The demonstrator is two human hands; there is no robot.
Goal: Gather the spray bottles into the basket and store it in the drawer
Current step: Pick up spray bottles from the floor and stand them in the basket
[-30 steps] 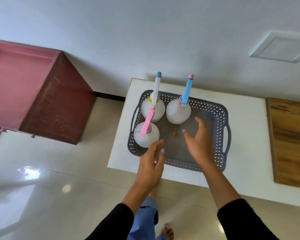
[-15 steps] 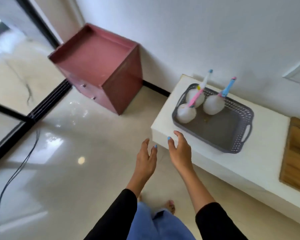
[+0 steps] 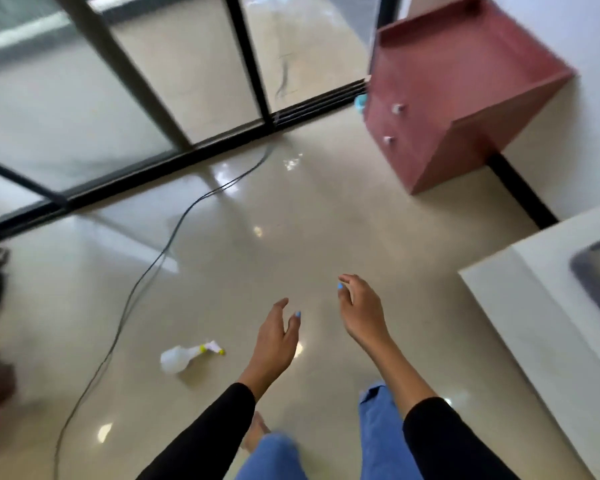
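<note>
A white spray bottle (image 3: 179, 358) with a pink and yellow nozzle lies on its side on the shiny floor, left of my hands. My left hand (image 3: 276, 336) hangs open above the floor, a short way right of that bottle. My right hand (image 3: 361, 311) is open too, fingers loosely curled, holding nothing. Only a corner of the grey basket (image 3: 589, 282) shows at the right edge, on the white table (image 3: 520, 306); the bottles in it are out of view. The red drawer cabinet (image 3: 440, 109) with two knobs stands at the upper right, drawers closed.
A dark cable (image 3: 146, 271) runs across the floor from the sliding glass door (image 3: 153, 81) toward the lower left. Dark blurred objects sit at the left edge. My jeans and a bare foot show below my arms.
My view has swung left, away from the table and basket to the floor. Both hands have left the basket and now hang over the floor. The fallen bottle has come into view.
</note>
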